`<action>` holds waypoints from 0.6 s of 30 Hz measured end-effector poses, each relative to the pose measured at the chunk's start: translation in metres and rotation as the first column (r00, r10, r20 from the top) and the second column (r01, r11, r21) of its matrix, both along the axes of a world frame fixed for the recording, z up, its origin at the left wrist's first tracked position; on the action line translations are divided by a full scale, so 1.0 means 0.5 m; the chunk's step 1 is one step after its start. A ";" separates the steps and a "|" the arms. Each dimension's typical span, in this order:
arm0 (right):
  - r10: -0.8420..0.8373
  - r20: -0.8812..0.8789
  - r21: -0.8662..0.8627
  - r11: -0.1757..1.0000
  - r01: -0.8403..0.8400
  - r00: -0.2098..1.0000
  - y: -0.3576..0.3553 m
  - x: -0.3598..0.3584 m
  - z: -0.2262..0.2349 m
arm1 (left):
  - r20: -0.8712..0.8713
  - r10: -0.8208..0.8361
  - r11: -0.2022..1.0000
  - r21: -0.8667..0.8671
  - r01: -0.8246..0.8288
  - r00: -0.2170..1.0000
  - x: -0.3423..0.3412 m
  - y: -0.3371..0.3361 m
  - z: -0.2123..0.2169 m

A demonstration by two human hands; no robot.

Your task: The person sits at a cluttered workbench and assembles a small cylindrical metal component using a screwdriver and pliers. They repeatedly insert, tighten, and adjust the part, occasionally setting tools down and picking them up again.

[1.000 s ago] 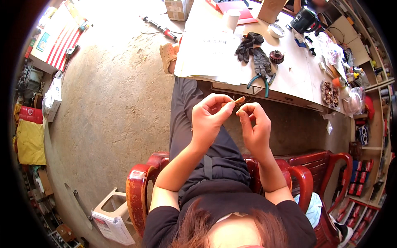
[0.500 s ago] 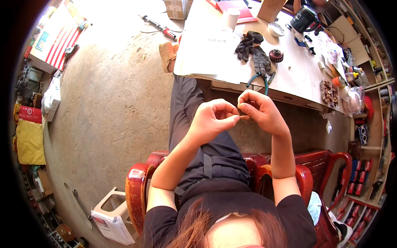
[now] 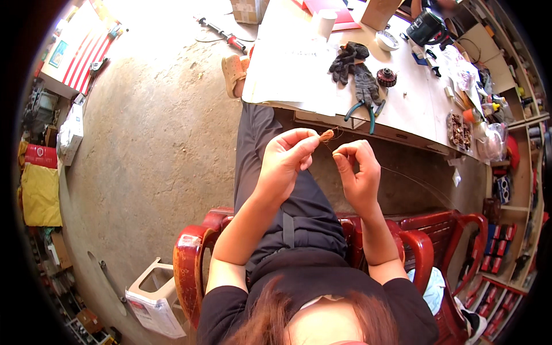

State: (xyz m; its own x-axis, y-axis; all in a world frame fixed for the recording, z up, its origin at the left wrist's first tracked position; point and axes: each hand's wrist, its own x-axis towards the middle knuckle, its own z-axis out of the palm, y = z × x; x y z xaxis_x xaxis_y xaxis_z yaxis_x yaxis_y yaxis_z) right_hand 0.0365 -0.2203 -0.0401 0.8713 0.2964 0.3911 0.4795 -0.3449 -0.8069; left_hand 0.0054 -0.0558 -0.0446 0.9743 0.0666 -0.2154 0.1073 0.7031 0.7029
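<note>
My left hand pinches a small bundle of copper-coloured wire between thumb and fingertips, held above my lap. My right hand is just to its right, thumb and forefinger closed on a thin wire strand that trails off to the right. Both hands hover in front of the workbench edge. I sit on a red plastic chair.
On the workbench lie dark work gloves, teal-handled pliers, a small dark wound part, a tape roll and a white cup. Shelves with clutter stand at the right. A white container sits on the concrete floor at lower left.
The hands were pressed together at the wire bundle half a second ago; now they have drawn slightly apart, the right hand moving right and down along the strand.
</note>
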 end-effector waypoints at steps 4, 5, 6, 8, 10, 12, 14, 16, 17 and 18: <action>-0.061 -0.217 0.147 0.985 0.095 0.974 -0.018 0.014 -0.045 | 0.007 -0.058 0.995 -0.085 0.058 0.998 0.000 0.003 -0.003; -0.068 -0.256 0.167 0.979 0.114 0.964 -0.028 0.026 -0.056 | 0.010 -0.055 0.997 -0.058 0.056 0.998 0.001 0.004 -0.001; -0.069 -0.241 0.118 0.988 0.100 0.968 -0.044 0.039 -0.068 | 0.013 -0.053 0.998 -0.031 0.053 0.999 0.002 0.006 0.001; -0.118 -0.263 0.198 0.965 0.173 0.957 -0.052 0.057 -0.071 | 0.028 -0.036 0.994 0.109 0.032 0.999 0.001 0.008 0.006; -0.169 -0.294 0.307 0.915 0.260 0.941 -0.062 0.070 -0.061 | 0.053 -0.015 0.971 0.238 0.002 0.998 -0.001 0.008 0.014; -0.188 -0.285 0.369 0.883 0.289 0.940 -0.061 0.074 -0.041 | 0.091 0.008 0.935 0.354 -0.039 0.996 -0.003 0.008 0.022; 0.005 -0.363 0.417 0.895 0.158 0.932 -0.049 0.056 -0.005 | 0.207 0.040 0.877 0.461 -0.133 0.978 0.002 0.004 0.009; 0.246 -0.425 0.468 0.883 -0.021 0.871 -0.036 0.042 0.009 | 0.292 0.047 0.796 0.567 -0.213 0.955 0.005 0.001 0.007; 0.380 -0.401 0.557 0.823 -0.107 0.834 -0.024 0.037 0.005 | 0.318 0.042 0.745 0.622 -0.242 0.947 0.005 0.000 0.010; 0.507 -0.363 0.640 0.746 -0.186 0.782 -0.015 0.034 0.002 | 0.344 0.036 0.689 0.672 -0.273 0.938 0.005 0.000 0.013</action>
